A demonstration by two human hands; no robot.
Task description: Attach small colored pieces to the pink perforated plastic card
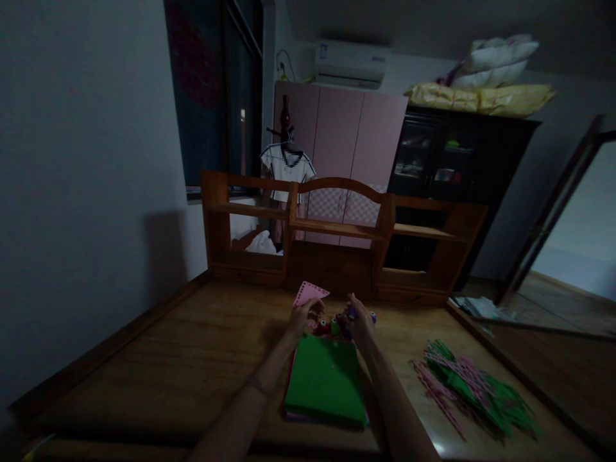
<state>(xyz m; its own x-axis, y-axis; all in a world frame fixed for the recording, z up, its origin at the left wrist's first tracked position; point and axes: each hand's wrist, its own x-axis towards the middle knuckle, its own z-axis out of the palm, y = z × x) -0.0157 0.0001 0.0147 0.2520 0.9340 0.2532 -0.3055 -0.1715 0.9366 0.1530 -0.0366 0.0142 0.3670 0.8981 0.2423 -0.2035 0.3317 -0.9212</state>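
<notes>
1. Left hand (pixel 302 317) pinches a pink sheet (pixel 309 292) by its lower corner, fingers closed on it; the sheet tilts up, a row of small holes along its top edge.
2. That sheet hangs over the desk (pixel 192 359), just at 12 o'clock of the green pad (pixel 325 380).
3. Right hand (pixel 359 319) sits at 3 o'clock of the left, fingers curled over a cluster of small punches (pixel 333 325); whether it actually grips one, I cannot tell in this dim light.
4. The punches, red, green and purple, crowd between the two hands, touching the pad's far edge.
5. The pad lies flat between both forearms, a green sheet on top, pink edges showing beneath.
6. Out at 3 o'clock of the pad, well apart, a heap of green and pink strips (pixel 469 382) spreads across the desk.
7. At 12 o'clock, a wooden shelf (pixel 337 231) stands along the desk's far edge.
8. Beyond it: a shirt (pixel 287 168) on a hanger, a pink wardrobe (pixel 356 138), a dark cabinet (pixel 462 160).
</notes>
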